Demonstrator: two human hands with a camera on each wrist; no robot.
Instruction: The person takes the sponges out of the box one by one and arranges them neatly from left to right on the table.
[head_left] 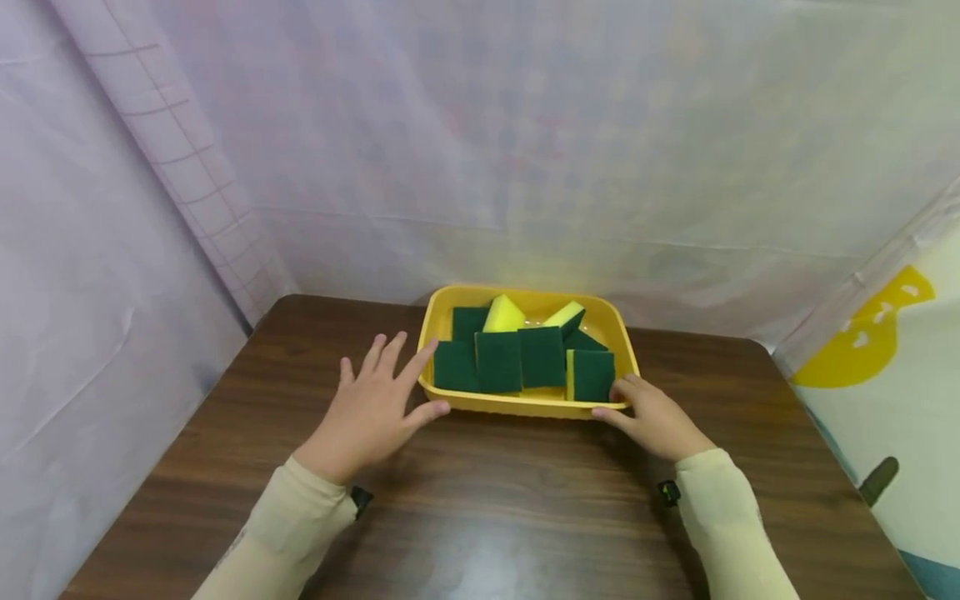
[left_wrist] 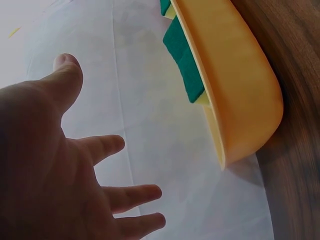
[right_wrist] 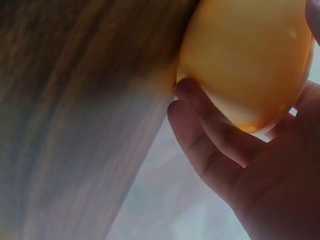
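A yellow plastic tub (head_left: 525, 407) stands near the far edge of the table, holding several green-and-yellow scouring sponges (head_left: 542, 357). Most turn their dark green side up; one sponge (head_left: 504, 315) at the back shows bright yellow. My right hand (head_left: 660, 421) grips the tub's front right corner, thumb at the front rim and other fingers around the corner. In the right wrist view, two fingers (right_wrist: 210, 130) lie along the tub's outer wall. At the front left corner is my left hand (head_left: 367, 417), fingers spread. The left wrist view shows its fingers apart from the tub wall (left_wrist: 240, 75).
The dark wood-grain table (head_left: 480, 500) has rounded far corners. Pale cloth sheets (head_left: 525, 150) hang behind the table and along its left side. On the right, a light panel carries a yellow printed shape (head_left: 855, 346).
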